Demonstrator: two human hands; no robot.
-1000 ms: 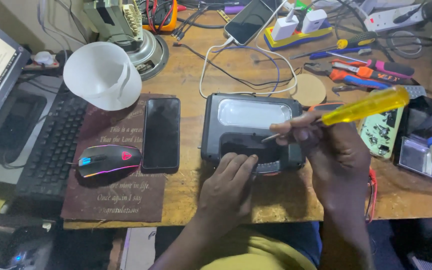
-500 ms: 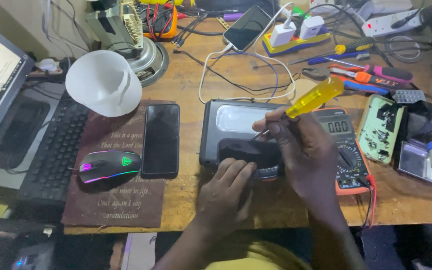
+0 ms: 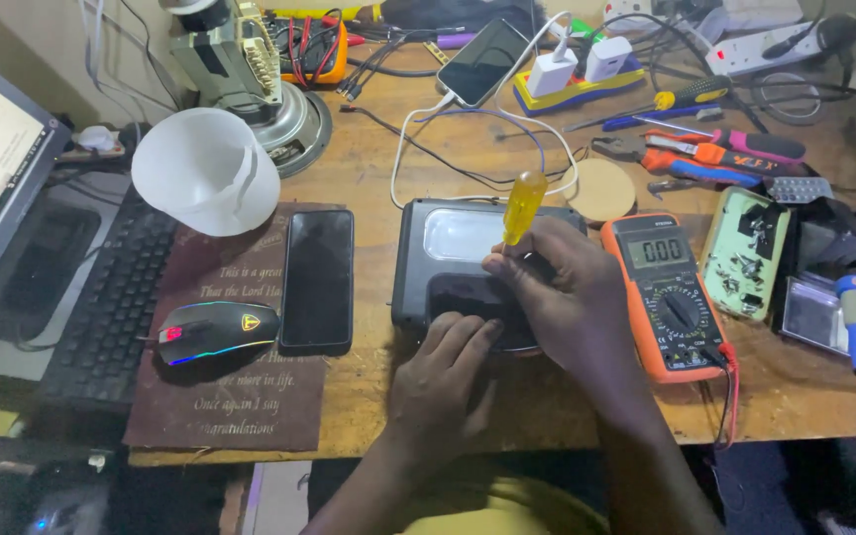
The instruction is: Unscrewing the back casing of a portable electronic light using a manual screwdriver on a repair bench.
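A: Dark grey rectangular device case, with its pale clear window at the far end, lies flat at the middle of the wooden bench, between the black phone on the maroon mat and the orange multimeter. What is different from a second ago?

B: Your screwdriver with the translucent yellow handle. A second ago it lay slanted, the handle pointing out to your right over the multimeter. Now it stands close to upright, handle top over the case's window, tip down toward the dark near half of the case.

A: And what does that tell me?

B: I judge the tool is now set square onto something in the case's top face, rather than being carried across it. The tip itself is hidden behind your fingers, so I cannot tell what it sits in.

A: How are my hands placed?

B: Your right hand is clamped on the lower part of the yellow handle, fingers wrapped round it, and it hovers over the right near part of the case. Your left hand holds nothing: its fingers are together and lie flat, pressing on the near edge of the case, right beside the other hand.

A: Has the case moved?

B: It seems about where it was, flat between phone and multimeter. The lit black mouse and the white plastic shade lie well apart from your hands.
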